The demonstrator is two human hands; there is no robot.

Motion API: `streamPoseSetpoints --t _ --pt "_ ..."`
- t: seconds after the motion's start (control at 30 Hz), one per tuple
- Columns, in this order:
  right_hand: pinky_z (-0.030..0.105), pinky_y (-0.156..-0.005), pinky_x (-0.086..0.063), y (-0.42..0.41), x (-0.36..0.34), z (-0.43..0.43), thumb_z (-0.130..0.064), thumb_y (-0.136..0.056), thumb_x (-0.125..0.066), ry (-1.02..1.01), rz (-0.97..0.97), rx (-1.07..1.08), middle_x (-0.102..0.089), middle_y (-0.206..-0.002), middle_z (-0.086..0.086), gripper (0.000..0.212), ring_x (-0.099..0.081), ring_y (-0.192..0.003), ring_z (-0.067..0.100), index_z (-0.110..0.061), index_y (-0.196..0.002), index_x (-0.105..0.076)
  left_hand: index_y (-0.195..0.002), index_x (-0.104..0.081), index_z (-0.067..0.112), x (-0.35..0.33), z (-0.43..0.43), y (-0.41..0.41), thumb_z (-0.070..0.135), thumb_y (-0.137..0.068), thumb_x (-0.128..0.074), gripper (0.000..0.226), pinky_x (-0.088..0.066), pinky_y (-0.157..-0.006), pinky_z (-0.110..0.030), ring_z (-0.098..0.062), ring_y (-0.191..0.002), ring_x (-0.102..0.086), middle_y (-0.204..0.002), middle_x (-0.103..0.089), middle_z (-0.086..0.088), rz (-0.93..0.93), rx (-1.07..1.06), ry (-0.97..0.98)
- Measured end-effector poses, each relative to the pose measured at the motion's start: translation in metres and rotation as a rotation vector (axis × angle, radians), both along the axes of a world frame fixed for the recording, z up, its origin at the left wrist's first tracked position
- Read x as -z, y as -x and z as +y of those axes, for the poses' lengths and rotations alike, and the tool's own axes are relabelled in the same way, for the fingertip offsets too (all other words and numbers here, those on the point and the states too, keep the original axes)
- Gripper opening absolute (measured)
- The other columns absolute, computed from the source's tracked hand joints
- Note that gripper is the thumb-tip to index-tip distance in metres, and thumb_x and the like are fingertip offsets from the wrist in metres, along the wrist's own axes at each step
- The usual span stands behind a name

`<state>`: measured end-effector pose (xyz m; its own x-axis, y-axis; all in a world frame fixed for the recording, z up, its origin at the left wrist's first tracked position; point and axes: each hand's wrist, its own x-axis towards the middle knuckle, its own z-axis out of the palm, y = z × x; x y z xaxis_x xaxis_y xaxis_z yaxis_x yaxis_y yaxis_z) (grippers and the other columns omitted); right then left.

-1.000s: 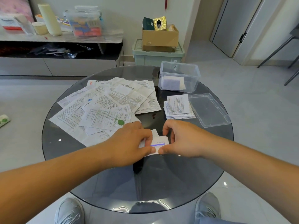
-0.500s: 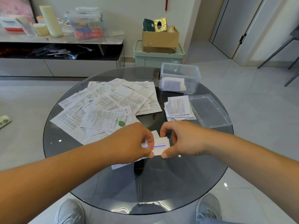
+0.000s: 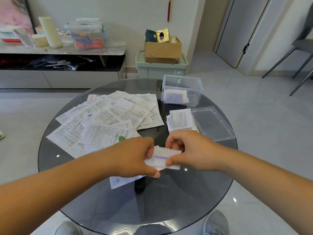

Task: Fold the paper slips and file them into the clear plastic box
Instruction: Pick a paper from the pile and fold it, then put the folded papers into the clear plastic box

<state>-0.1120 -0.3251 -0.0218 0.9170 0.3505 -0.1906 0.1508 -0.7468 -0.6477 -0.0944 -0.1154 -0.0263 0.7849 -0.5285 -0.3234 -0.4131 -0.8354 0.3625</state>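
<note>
I see one round glass table. On its left half lies one loose spread of unfolded slips, overlapping too much for me to count. At the far right stands one clear box, open, with a small bundle of folded slips inside; I cannot tell how many. Its one lid lies flat just beside it, nearer me. Between lid and spread sits one short stack of folded slips.

Two hands meet over the table's middle. The left hand and right hand each pinch one end of a single folded slip, thumb below, fingers curled on top. The slip's long axis runs left to right, its purple stripe along it. One more sheet pokes out under the left hand.
</note>
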Motion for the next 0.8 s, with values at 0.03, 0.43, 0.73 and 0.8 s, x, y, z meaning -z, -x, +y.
streamPoseSetpoints --t 0.03,0.43,0.73,0.8 --pt "0.036 -0.074 -0.053 -0.006 -0.007 -0.008 -0.027 -0.073 -0.088 -0.044 -0.043 0.032 -0.071 -0.085 0.001 0.025 -0.064 -0.077 0.018 -0.024 -0.088 -0.069 -0.091 -0.049 0.031 -0.004 0.0 -0.001 0.066 -0.074 -0.073 0.046 -0.047 -0.072 -0.029 -0.009 -0.078 -0.055 -0.09 -0.058 0.011 0.031 0.002 0.001" --pt "0.03 -0.076 -0.05 -0.117 -0.033 -0.054 -0.035 -0.08 -0.082 0.262 -0.082 -0.016 -0.07 -0.082 -0.011 0.015 -0.062 -0.077 0.01 -0.028 -0.092 -0.075 -0.121 -0.053 0.022 -0.026 -0.063 -0.1 0.055 -0.075 -0.081 0.063 -0.054 -0.08 -0.033 -0.018 -0.085 -0.068 -0.107 -0.068 0.001 0.024 -0.258 0.301" --pt "0.031 -0.079 -0.052 -0.13 -0.003 -0.054 -0.053 -0.066 -0.087 0.384 -0.077 0.01 -0.062 -0.1 -0.013 0.044 -0.058 -0.092 0.01 -0.032 -0.095 -0.063 -0.102 -0.071 0.016 -0.003 -0.084 -0.128 0.042 -0.08 -0.082 0.036 -0.041 -0.061 -0.023 -0.011 -0.071 -0.054 -0.078 -0.059 0.01 -0.036 -0.068 0.133" --pt "0.032 -0.086 -0.05 -0.131 -0.003 -0.055 -0.056 -0.068 -0.084 0.398 -0.068 -0.019 -0.062 -0.105 -0.016 0.045 -0.057 -0.101 0.011 -0.035 -0.103 -0.064 -0.101 -0.072 0.019 0.001 -0.086 -0.132 0.04 -0.079 -0.083 0.033 -0.036 -0.06 -0.021 -0.01 -0.07 -0.053 -0.076 -0.057 0.012 -0.03 -0.049 0.136"
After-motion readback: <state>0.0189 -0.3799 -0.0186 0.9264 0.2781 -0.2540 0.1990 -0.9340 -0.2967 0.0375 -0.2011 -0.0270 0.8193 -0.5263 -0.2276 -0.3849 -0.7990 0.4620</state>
